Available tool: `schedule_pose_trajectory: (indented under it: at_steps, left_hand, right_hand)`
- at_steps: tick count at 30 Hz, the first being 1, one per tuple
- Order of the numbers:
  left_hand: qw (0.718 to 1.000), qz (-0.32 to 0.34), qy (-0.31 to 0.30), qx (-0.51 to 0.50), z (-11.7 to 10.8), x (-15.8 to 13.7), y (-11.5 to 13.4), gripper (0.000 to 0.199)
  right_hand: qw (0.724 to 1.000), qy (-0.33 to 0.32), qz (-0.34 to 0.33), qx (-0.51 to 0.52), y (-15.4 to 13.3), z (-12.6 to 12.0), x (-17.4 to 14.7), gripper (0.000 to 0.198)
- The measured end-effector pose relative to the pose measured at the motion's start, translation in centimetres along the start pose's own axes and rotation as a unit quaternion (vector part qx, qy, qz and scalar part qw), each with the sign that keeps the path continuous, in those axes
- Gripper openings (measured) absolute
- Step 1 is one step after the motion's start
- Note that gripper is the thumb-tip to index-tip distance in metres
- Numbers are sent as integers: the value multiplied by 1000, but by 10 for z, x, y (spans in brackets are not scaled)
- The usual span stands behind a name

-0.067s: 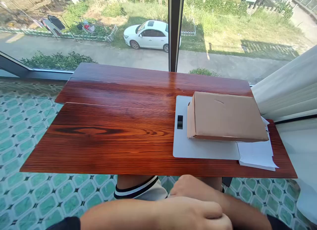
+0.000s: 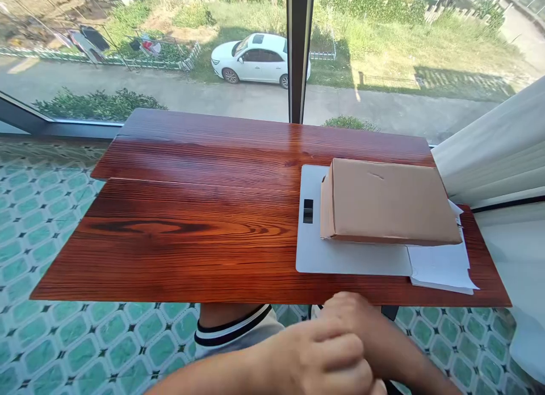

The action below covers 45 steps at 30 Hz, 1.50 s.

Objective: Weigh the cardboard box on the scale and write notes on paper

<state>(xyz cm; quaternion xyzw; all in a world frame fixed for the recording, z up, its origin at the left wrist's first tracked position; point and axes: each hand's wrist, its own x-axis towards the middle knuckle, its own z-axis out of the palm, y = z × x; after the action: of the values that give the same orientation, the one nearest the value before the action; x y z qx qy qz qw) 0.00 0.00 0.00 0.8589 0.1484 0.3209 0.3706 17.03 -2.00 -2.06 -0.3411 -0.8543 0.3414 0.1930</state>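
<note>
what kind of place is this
Probably a room in a home, upstairs. A wooden table stands against a big window that looks down on a parked white car, with a patterned tiled floor and a white curtain.

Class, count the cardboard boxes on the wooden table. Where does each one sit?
1. The cardboard box lies on the grey laptop at the table's right end; none other shows.
</note>
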Motion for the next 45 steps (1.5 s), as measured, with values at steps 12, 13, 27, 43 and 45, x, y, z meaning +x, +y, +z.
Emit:
schedule_pose_trajectory:
  at_steps: [12,13,27,43,45]
  left_hand:
    - [907,-353,229,21,-22,38,-49,72]
    - [904,-367,219,16,-21,43,-53,78]
    - [885,-428,142,113,-13,78,-57,72]
    - [870,-374,305,102,-50,51,-34,58]
    - [857,-371,348,82,-60,39,-36,58]
  right_hand:
    - [718,613,306,-121,54,-100,-70,59]
    - [735,591,318,-95,59,-101,-68,66]
    - [779,486,395,-3,71,-100,-49,61]
    - [818,492,298,15,23,-98,-9,56]
    - [831,476,285,24,14,-95,4,55]
